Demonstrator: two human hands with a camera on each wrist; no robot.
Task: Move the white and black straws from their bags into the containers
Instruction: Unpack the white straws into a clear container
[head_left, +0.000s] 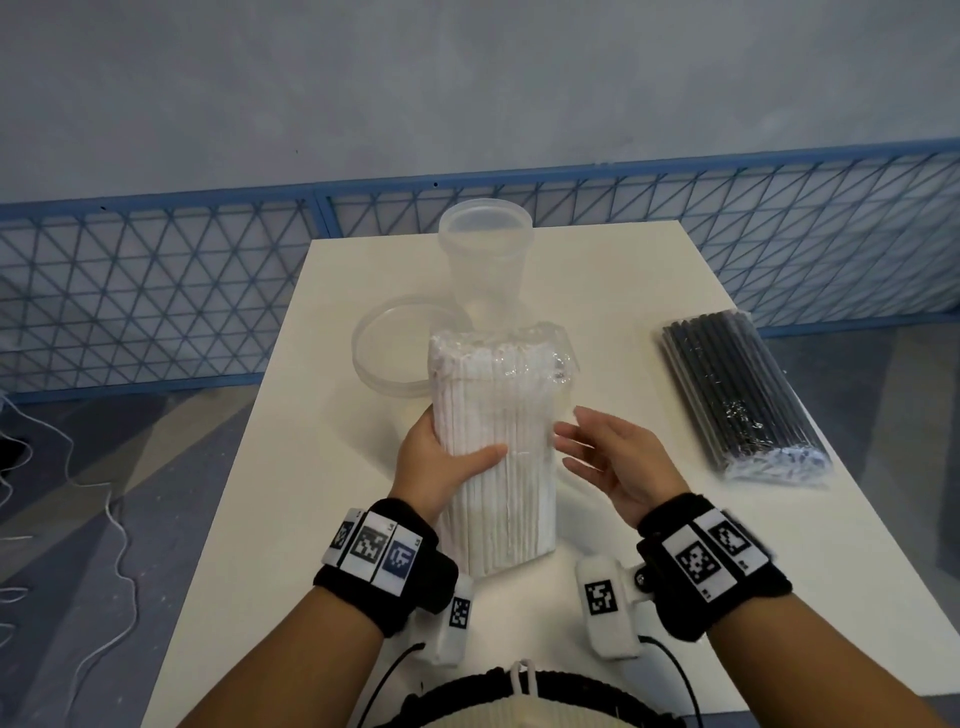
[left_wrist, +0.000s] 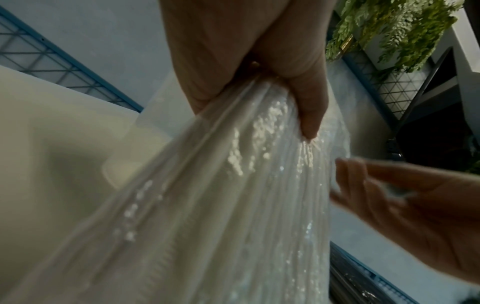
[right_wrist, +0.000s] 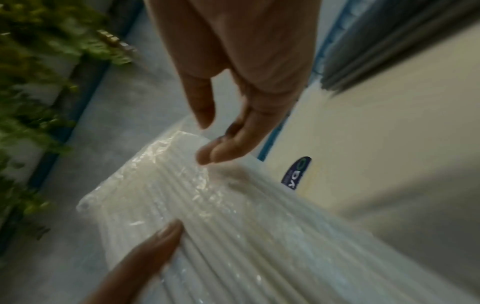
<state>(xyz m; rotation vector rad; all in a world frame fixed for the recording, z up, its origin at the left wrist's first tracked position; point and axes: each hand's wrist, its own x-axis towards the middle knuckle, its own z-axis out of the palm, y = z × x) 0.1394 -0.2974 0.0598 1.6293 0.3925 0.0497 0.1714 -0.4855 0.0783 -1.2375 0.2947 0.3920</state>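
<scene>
A clear bag of white straws (head_left: 496, 441) stands upright on the white table (head_left: 649, 545), its lower end on the tabletop. My left hand (head_left: 441, 462) grips the bag round its middle, thumb across the front; the left wrist view shows that thumb (left_wrist: 309, 115) pressed into the bag of white straws (left_wrist: 221, 205). My right hand (head_left: 602, 457) hovers just right of the bag, fingers relaxed and spread, holding nothing. In the right wrist view its fingertips (right_wrist: 207, 156) hang close over the bag (right_wrist: 233, 216). A bag of black straws (head_left: 743, 400) lies flat at the right.
A tall clear container (head_left: 485, 260) stands behind the white straws, partly hidden by them. A clear round lid or shallow container (head_left: 384, 353) lies to its left. A blue mesh fence (head_left: 156, 291) runs behind the table. Loose white cords (head_left: 104, 519) lie on the floor at left.
</scene>
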